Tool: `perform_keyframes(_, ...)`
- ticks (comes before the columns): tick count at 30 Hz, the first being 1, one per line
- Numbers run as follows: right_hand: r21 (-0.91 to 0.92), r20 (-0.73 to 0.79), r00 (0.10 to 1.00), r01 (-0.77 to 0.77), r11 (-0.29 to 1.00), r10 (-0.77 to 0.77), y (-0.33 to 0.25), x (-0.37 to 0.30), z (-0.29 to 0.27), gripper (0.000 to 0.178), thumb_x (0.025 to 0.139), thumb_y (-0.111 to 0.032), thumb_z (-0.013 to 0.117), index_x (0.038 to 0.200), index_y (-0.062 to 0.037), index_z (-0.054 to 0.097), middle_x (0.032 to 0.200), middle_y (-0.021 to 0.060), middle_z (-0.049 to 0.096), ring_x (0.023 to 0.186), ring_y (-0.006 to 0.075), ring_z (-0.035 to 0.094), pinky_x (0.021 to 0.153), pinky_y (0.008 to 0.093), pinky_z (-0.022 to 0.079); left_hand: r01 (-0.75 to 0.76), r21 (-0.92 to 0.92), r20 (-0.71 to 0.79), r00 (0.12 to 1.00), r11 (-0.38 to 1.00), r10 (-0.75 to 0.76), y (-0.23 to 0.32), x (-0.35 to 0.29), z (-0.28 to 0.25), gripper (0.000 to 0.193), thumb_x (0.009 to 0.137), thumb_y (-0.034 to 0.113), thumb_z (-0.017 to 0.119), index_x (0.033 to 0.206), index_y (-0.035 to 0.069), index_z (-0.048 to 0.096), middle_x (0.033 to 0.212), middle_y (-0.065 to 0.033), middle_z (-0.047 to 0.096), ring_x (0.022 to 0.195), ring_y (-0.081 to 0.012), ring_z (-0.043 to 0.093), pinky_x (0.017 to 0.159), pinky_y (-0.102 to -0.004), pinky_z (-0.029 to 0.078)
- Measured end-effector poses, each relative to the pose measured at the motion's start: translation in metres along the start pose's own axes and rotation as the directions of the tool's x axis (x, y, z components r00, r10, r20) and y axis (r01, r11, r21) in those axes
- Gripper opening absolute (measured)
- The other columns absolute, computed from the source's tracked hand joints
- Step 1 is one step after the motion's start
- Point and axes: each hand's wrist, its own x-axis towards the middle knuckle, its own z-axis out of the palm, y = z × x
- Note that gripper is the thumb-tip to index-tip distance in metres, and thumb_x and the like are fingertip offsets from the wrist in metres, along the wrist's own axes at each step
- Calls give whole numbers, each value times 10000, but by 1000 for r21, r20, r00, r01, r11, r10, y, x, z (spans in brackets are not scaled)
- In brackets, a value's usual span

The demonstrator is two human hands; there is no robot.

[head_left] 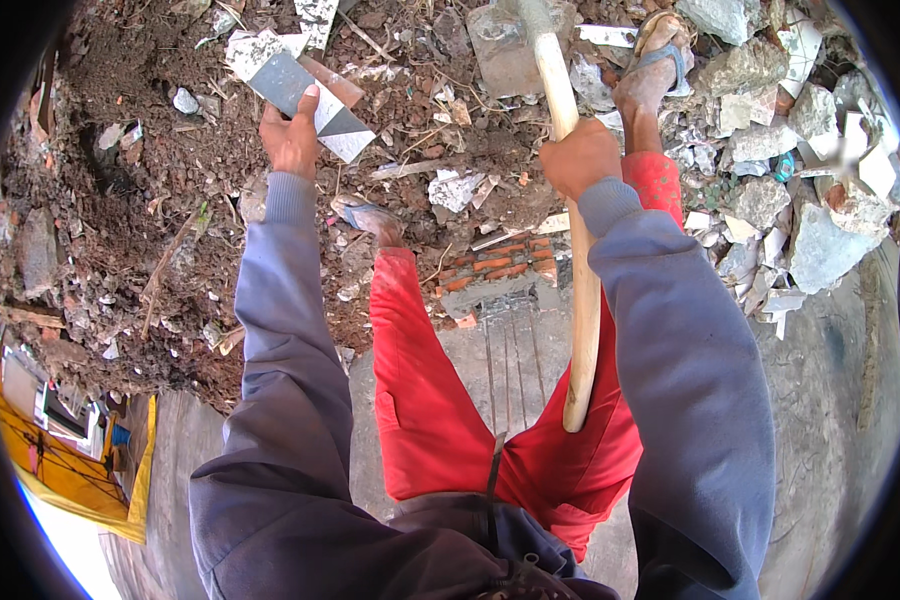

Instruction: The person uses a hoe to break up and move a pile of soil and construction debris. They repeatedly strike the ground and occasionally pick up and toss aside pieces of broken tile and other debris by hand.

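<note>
My left hand [290,140] grips a broken tile piece [282,84], grey with a white part, its thumb pressed on top and the other fingers hidden beneath. A reddish-brown tile shard [335,82] and whitish shards show around its edges; whether they are also held I cannot tell. My right hand [580,160] is closed round the pale wooden handle of a hoe [584,300]. The handle's lower end hangs in front of my right thigh. At the top, the dirty metal blade [500,55] rests on the rubble.
Brown soil with debris [120,240] spreads on the left. Concrete chunks and tile shards [760,150] are piled at the right. Broken brickwork [500,262] with thin rods lies between my sandalled feet. Grey floor [820,350] and a yellow tarp-like sheet [70,480] are nearer.
</note>
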Motion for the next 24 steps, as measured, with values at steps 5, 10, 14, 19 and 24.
perform_keyframes(5, -104, -50, 997, 61, 993, -67, 9, 4, 6, 443, 785, -284, 619, 935, 130, 665, 951, 261, 702, 909, 338, 710, 846, 375, 558, -135, 159, 26, 991, 978, 133, 0, -52, -69, 323, 861, 163, 764, 1101, -16, 642, 1027, -80, 693, 909, -173, 638, 851, -321, 497)
perform_keyframes(10, -152, 64, 997, 57, 987, -48, -6, 5, 7, 471, 826, -288, 584, 1094, 93, 648, 833, 186, 729, 776, 295, 729, 762, 336, 569, -142, 94, 87, 987, 985, 134, 19, -85, -141, 259, 899, 166, 729, 1069, -6, 637, 999, -74, 683, 880, -154, 613, 814, -302, 490)
perform_keyframes(14, -514, 121, 947, 317, 797, -298, 16, 56, -5, 354, 786, -268, 664, 1112, -135, 704, 1071, 177, 685, 1002, 348, 658, 887, 465, 519, -277, 206, 168, 955, 939, 245, 39, -112, -188, 269, 913, 171, 710, 1084, -18, 625, 1009, -88, 673, 884, -164, 620, 810, -303, 508)
perform_keyframes(19, -713, -51, 951, 179, 678, -305, 0, 34, 14, 352, 800, -331, 648, 1064, -118, 743, 1054, 191, 706, 1007, 324, 682, 895, 428, 519, -292, 383, 252, 946, 876, 206, 26, -154, -244, 330, 930, 150, 689, 1189, -12, 567, 1058, -78, 651, 898, -152, 629, 772, -303, 552)
perform_keyframes(24, -596, -148, 931, 185, 782, -334, -9, 23, 40, 368, 805, -338, 641, 1071, -105, 740, 1072, 186, 704, 1023, 318, 679, 895, 425, 520, -146, 249, 207, 974, 958, 94, 1, -198, -264, 345, 925, 196, 704, 1164, -19, 580, 1033, -84, 650, 894, -159, 608, 797, -302, 525)
